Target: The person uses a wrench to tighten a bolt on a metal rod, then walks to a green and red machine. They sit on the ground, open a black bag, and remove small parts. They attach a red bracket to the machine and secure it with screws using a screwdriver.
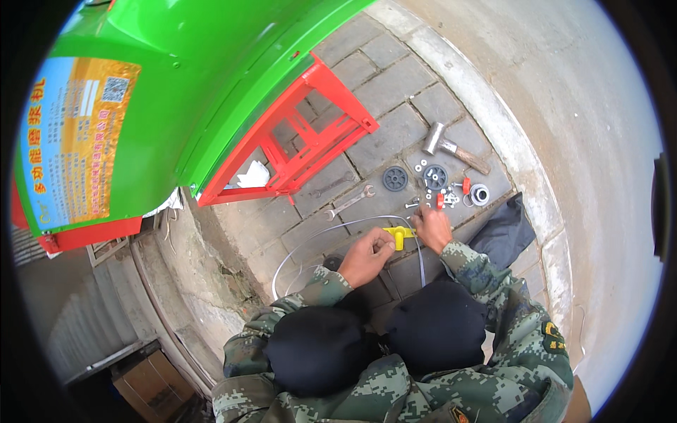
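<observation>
My left hand (pixel 367 258) pinches a bright yellow plastic piece (pixel 400 238) between thumb and fingers, low above the paving in front of my knees. My right hand (pixel 433 228) is just right of it, fingertips bent together at the near edge of a group of bolts, nuts and washers (pixel 449 198). Whatever those fingertips hold is too small to make out. A thin pale strap (pixel 310 237) curves in a loop around the left hand and passes by the yellow piece. Two dark grey wheels (pixel 395 178) lie beyond the hands, near red-handled knobs (pixel 466 185) and a metal ring (pixel 479 195).
A hammer (pixel 457 149) lies far right, an open-ended wrench (pixel 350 203) left of the wheels. A green machine housing (pixel 233 77) on a red metal frame (pixel 321 130) rises at left. Dark cloth (pixel 506 229) lies at right by a concrete curb (pixel 557 264).
</observation>
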### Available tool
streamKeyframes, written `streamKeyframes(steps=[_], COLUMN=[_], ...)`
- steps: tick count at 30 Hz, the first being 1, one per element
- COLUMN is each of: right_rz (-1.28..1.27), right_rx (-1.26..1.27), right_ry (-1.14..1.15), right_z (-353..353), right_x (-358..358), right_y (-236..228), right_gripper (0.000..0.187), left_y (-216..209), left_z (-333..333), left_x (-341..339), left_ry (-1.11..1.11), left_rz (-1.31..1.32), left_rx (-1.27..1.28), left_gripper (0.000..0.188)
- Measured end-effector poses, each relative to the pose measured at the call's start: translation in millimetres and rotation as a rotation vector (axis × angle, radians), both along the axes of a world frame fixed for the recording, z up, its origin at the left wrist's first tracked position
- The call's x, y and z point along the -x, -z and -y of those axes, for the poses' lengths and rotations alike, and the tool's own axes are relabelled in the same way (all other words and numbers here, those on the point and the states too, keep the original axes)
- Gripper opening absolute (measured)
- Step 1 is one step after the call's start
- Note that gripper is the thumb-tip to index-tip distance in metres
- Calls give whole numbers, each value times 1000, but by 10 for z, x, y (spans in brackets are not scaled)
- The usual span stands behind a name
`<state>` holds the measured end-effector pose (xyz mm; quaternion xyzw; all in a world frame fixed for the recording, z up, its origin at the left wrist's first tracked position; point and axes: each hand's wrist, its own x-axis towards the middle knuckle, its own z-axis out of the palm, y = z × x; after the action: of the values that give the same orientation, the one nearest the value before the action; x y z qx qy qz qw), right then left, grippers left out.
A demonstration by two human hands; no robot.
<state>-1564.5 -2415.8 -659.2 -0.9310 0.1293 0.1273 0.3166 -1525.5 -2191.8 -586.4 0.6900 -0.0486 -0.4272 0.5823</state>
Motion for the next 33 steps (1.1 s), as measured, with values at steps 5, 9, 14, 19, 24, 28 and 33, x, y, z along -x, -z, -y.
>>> streamKeyframes(steps=[5, 9, 14, 19, 24, 28, 33], right_rz=[-400, -416, -374, -344, -344, -382, -412], right_rx=[-1295, -1603, -1600, -1415, -1298, -1236, -1123], right_ry=[558, 623, 637, 535, 586, 616, 654], right_z=[-13, 104, 158, 125, 117, 99, 114], right_x=[-241, -481, -749, -868, -720, -562, -469], right_y=[-546, -823, -859, -841, -785, -712, -673], right_gripper=[18, 17, 18, 26, 22, 21, 20], left_y=[-17, 75, 187, 207, 325, 731, 1053], left_z=[235, 492, 632, 323, 187, 350, 382], left_x=[-418, -649, -932, -1854, -2829, -3233, -3400], left_ry=[-173, -178, -241, -523, -486, -464, -460], left_rz=[125, 120, 106, 136, 346, 287, 1105], left_rx=[2, 266, 412, 484, 743, 1132, 233], left_gripper=[29, 25, 21, 20, 21, 24, 32])
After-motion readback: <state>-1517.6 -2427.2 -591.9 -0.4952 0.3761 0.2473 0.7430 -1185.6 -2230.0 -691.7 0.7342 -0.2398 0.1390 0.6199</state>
